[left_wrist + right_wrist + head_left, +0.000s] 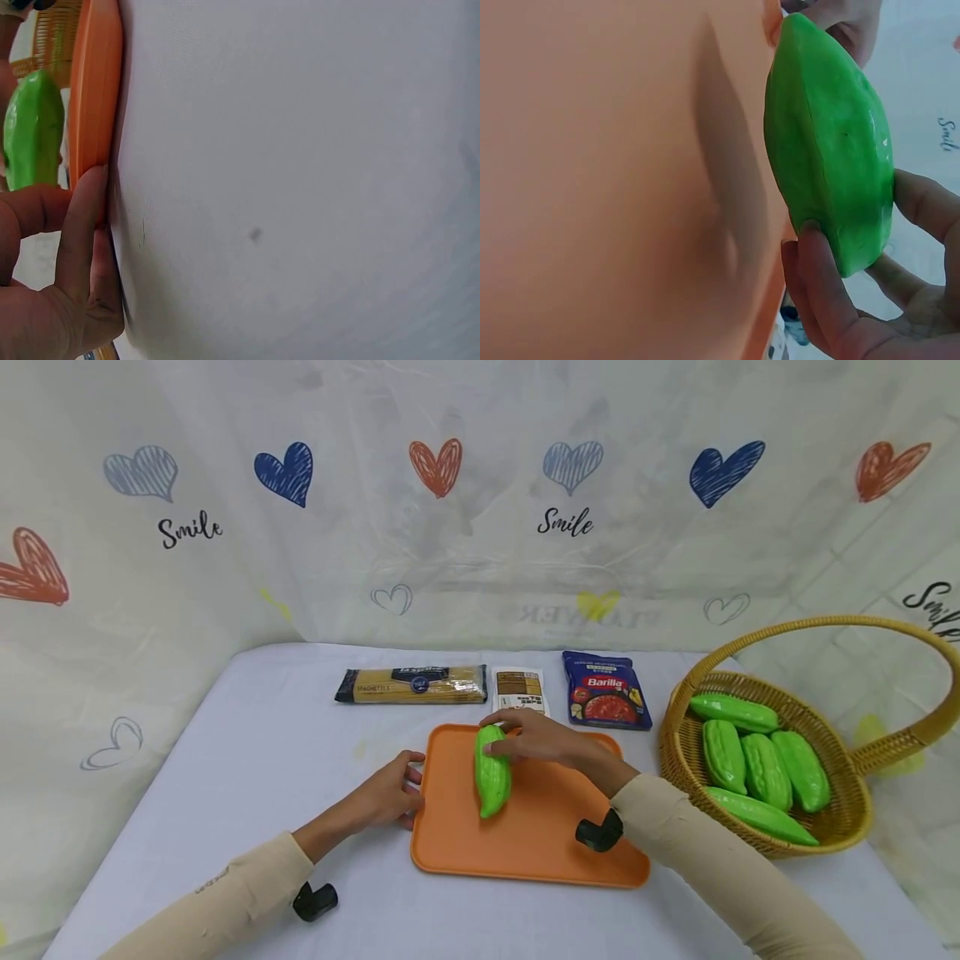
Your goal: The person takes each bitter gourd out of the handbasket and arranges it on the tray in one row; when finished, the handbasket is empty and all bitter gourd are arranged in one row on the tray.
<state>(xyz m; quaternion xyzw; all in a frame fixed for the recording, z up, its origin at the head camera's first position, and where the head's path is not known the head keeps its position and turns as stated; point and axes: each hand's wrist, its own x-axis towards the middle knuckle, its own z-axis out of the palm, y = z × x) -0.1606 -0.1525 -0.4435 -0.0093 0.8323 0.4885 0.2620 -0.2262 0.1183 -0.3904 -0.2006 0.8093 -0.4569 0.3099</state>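
My right hand (pixel 536 739) grips a bright green, ridged gourd (pixel 492 777) with a pointed end. In the right wrist view the gourd (pixel 832 142) is held between thumb and fingers, above the orange tray (pixel 592 150), with its shadow falling apart from it. At the tray's (pixel 540 843) left edge is my left hand (pixel 386 793). The left wrist view shows that hand (pixel 52 277) pinching the tray's rim, a fingertip against the outer wall (pixel 96 97).
A wicker basket (pixel 678 752) with a tall handle stands on the right, holding several similar green gourds (pixel 765 768). Behind the tray lie a spaghetti pack (pixel 412 685), a white packet (pixel 520 687) and a blue Barilla sauce pouch (pixel 607 689). White cloth (pixel 262 760) covers the table.
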